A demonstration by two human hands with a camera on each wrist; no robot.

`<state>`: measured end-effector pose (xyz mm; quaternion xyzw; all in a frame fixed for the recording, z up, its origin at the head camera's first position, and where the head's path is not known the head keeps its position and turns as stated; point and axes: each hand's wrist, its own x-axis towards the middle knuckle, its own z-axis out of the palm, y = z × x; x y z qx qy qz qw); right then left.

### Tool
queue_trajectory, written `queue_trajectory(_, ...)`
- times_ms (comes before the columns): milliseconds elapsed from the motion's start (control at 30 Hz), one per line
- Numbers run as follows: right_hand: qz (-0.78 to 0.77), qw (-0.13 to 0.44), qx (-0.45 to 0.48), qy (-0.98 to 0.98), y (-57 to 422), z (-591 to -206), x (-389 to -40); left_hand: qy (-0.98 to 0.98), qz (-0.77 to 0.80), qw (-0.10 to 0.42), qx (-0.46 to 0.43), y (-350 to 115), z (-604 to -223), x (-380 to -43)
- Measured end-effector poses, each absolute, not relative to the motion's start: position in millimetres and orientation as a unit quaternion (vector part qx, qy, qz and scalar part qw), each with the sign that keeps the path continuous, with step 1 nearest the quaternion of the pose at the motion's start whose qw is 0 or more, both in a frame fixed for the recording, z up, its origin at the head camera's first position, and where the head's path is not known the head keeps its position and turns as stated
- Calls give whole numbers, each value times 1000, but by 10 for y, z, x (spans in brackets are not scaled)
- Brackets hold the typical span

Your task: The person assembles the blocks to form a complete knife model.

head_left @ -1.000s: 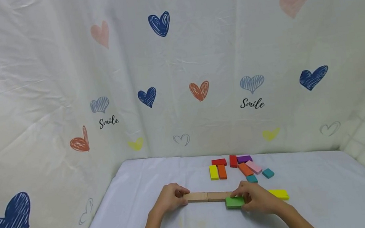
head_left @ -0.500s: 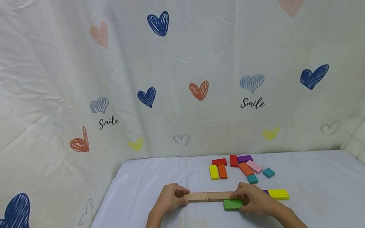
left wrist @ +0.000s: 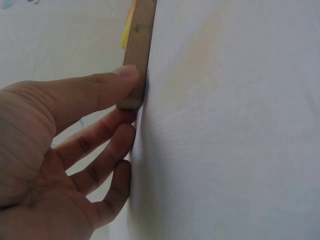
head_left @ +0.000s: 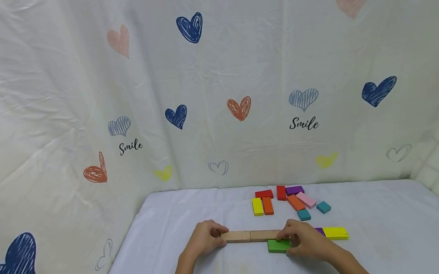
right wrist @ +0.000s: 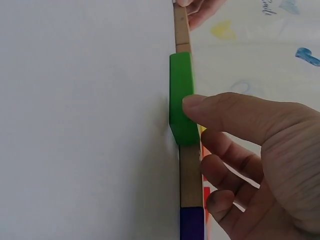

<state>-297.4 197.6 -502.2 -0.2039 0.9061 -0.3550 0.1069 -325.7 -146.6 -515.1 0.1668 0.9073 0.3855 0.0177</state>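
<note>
Two plain wooden blocks (head_left: 236, 237) lie end to end in a row on the white cloth. At the row's left end my left hand (head_left: 205, 240) pinches the outer block, its thumb on the near face in the left wrist view. My right hand (head_left: 305, 238) pinches a green block (head_left: 277, 246) between thumb and finger, against the near side of the row. Wood shows beyond both ends of the green block (right wrist: 181, 95) in the right wrist view. A purple block (right wrist: 192, 223) continues the row; my right hand mostly hides it in the head view.
A yellow block (head_left: 336, 233) lies at the row's right end. Farther back are loose red (head_left: 263, 194), orange (head_left: 268, 206), pink (head_left: 306, 199) and teal blocks (head_left: 323, 207), among others. A white curtain with printed hearts (head_left: 239, 109) hangs behind the table.
My right hand has slid the green block slightly left and nearer along the row, uncovering a bit of the purple block. My left hand has stayed at the wooden block's end.
</note>
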Motion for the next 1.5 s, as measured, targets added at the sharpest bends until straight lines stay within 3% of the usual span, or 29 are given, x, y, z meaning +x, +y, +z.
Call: queue_trajectory(1500, -352, 100, -186, 912, 1921, -4981, -2919, 908, 385, 18, 164, -1456, -5120, -3236)
